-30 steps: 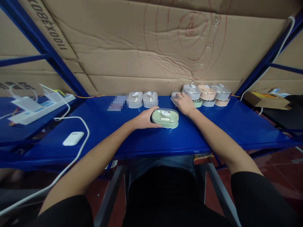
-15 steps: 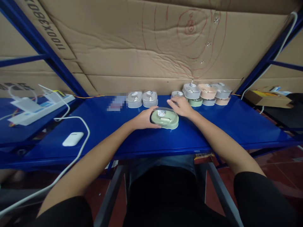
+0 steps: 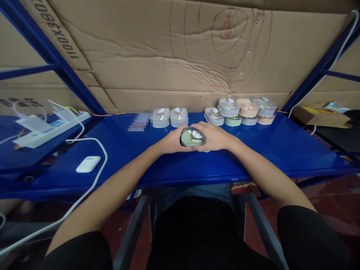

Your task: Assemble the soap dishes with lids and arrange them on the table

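At mid-frame, my left hand point(image 3: 171, 143) and right hand point(image 3: 216, 138) curl snugly round opposite ends of the green box point(image 3: 189, 141), which could slip if I squeeze its glossy sides unevenly.

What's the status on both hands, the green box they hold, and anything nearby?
Left hand, right hand: both gripping green box. Box label facing up. Grey box close behind right hand.
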Demonstrator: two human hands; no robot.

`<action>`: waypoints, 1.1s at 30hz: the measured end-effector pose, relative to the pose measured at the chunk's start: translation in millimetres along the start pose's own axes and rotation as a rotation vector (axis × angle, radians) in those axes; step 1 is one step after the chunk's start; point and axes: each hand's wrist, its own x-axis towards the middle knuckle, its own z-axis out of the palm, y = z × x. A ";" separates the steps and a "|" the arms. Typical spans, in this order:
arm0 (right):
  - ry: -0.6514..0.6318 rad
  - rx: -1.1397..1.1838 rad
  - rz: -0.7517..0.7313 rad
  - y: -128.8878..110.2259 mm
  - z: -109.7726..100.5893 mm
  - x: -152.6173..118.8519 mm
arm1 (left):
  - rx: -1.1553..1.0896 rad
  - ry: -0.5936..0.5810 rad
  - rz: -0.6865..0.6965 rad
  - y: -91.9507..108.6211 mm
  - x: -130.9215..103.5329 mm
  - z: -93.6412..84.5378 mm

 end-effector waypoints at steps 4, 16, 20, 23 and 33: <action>0.129 0.032 -0.001 23.0 -22.8 -4.7 | 0.052 0.022 -0.019 2.3 -0.5 -6.1; -0.166 -0.122 0.290 81.0 -31.2 -21.2 | 0.103 -0.026 -0.058 -18.9 -3.2 -41.3; 0.017 -0.088 0.167 61.6 -30.4 -20.1 | 0.067 -0.065 -0.048 -6.6 -4.2 -27.8; 0.051 -0.039 0.020 38.3 -20.2 -19.1 | 0.044 -0.087 0.019 1.2 -3.3 -13.7; 0.016 0.049 -0.105 10.9 19.6 -5.5 | 0.024 -0.071 0.047 -2.1 -4.3 -10.0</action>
